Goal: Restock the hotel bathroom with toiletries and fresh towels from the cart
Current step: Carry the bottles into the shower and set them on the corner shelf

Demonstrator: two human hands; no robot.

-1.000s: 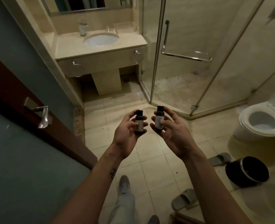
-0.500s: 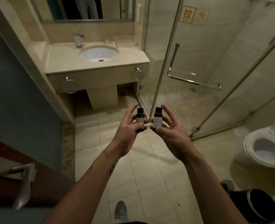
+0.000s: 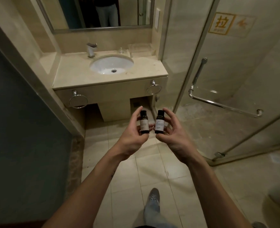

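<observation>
My left hand (image 3: 132,137) and right hand (image 3: 172,137) each hold a small dark bottle upright.

Thumb and curled fingers pinch the left bottle (image 3: 144,123); the right bottle (image 3: 159,123) is gripped the same way. The two are just beside each other, not touching, caps up. The sink (image 3: 101,67) lies beyond my fingertips, and the glass shower door (image 3: 218,71) stands off to their right.

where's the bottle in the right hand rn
In the head view it is mid-frame: the right hand holds the bottle upright, just right of the second bottle in the left hand, above the floor in front of the vanity.
</observation>
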